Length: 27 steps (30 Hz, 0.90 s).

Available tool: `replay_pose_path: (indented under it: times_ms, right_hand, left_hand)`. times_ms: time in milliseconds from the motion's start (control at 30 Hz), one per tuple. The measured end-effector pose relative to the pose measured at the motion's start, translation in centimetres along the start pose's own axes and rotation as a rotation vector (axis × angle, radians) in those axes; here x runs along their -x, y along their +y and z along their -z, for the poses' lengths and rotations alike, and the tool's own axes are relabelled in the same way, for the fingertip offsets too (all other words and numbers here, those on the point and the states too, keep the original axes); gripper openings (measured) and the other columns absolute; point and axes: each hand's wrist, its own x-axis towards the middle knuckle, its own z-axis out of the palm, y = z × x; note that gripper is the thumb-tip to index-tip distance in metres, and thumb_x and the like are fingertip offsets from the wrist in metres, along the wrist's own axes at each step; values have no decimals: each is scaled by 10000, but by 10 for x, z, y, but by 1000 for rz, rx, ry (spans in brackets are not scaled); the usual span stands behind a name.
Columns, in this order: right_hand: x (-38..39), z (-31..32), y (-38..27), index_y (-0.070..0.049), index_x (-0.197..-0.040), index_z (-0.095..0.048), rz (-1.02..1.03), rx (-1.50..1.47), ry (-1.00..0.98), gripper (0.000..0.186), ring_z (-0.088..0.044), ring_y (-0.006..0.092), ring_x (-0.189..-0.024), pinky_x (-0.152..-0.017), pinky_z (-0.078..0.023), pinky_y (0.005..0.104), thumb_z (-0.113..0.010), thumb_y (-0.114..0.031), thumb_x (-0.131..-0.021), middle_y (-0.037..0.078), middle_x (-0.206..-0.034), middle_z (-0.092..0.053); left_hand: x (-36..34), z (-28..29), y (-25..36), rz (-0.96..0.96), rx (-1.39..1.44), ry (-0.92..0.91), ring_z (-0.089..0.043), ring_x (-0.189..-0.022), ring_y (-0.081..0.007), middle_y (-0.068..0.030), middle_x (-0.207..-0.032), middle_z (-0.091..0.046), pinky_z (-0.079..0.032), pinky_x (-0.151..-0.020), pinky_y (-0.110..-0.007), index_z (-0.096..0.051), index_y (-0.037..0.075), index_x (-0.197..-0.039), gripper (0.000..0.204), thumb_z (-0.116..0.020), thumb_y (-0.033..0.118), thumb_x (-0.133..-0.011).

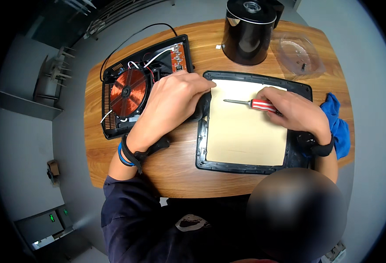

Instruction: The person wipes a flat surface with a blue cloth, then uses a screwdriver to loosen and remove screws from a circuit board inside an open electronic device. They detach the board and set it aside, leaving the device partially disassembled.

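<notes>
My left hand reaches across to the upper left corner of a cream-coloured sheet, thumb and forefinger pinched at that corner. The sheet lies flat inside a black rectangular frame panel on the table. In my right hand is a screwdriver with a red and white striped handle, its metal shaft pointing left over the sheet. My right fingers wrap round the handle and partly hide it.
Left of the panel lies an opened induction cooker base with a copper coil, an orange circuit board and loose wires. A black kettle, a clear plastic tray holding small parts and a blue cloth stand around the wooden table.
</notes>
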Motion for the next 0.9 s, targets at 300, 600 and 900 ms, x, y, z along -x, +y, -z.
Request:
replay_pose_path:
  times_ms: [300, 600, 900]
  right_hand:
    - [5, -13, -2, -61, -1398, -660, -20, 162, 96, 452, -744, 432, -1146, -995, -599, 503, -847, -87, -987, 179, -1189, -753]
    - [-9, 8, -75, -24, -1172, -772, 304, -2, 324, 198, -760, 344, -997, -835, -637, 414, -810, -31, -978, 125, -1127, -739]
    - [-43, -3, -79, -8, -1076, -772, 652, 122, 403, 219, -754, 298, -963, -786, -643, 397, -808, -85, -874, 104, -1056, -730]
  left_hand:
    - [-1, -9, 12, -31, 180, -105, -792, -911, -292, -104, -1016, -807, -645, -820, -392, -915, 42, -1179, 237, -884, 43, -945]
    - [12, -17, 19, -9, 353, -103, -780, -747, -319, -131, -899, -845, -622, -729, -390, -909, 42, -1102, 160, -896, 110, -958]
    - [13, 11, 20, 183, 448, -334, -716, -638, -308, -155, -770, -769, -538, -610, -373, -884, 35, -967, 152, -945, 170, -933]
